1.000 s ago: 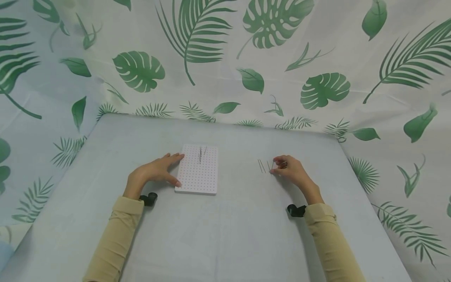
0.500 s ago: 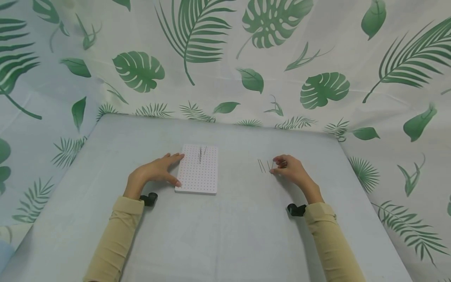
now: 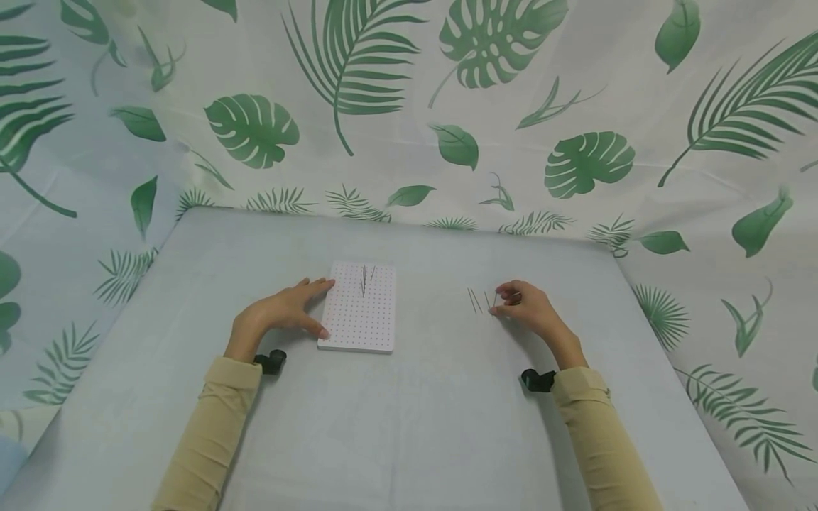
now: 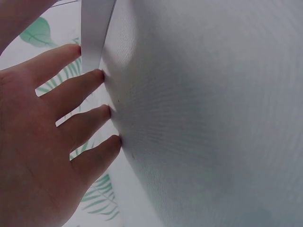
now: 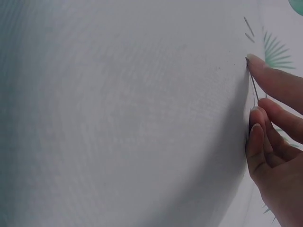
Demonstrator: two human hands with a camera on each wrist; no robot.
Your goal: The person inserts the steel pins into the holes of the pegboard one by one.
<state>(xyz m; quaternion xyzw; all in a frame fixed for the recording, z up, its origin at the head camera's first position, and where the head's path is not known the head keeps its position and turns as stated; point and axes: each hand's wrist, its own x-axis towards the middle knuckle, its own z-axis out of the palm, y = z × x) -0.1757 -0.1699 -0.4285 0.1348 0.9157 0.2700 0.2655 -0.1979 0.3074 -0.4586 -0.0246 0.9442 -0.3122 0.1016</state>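
A white pegboard [image 3: 358, 319] with rows of small holes lies left of centre on the table. Several thin dark metal pins [image 3: 363, 282] stand in its upper part. My left hand [image 3: 281, 306] rests at the board's left side, thumb near the lower corner and spread fingers by the upper edge. In the left wrist view those fingers reach toward the side of the board [image 4: 92, 33] and the table surface. Farther right, my right hand [image 3: 525, 305] holds a thin metal pin [image 5: 253, 81] lengthwise between thumb and fingertip, low at the table. Its other fingers are curled.
Beside the right hand, a few more loose pins [image 3: 474, 300] lie on the white table [image 3: 409, 426]. A leaf-printed curtain [image 3: 396, 128] rises behind the table and along its sides. Black wrist cameras [image 3: 538, 381] sit under both wrists.
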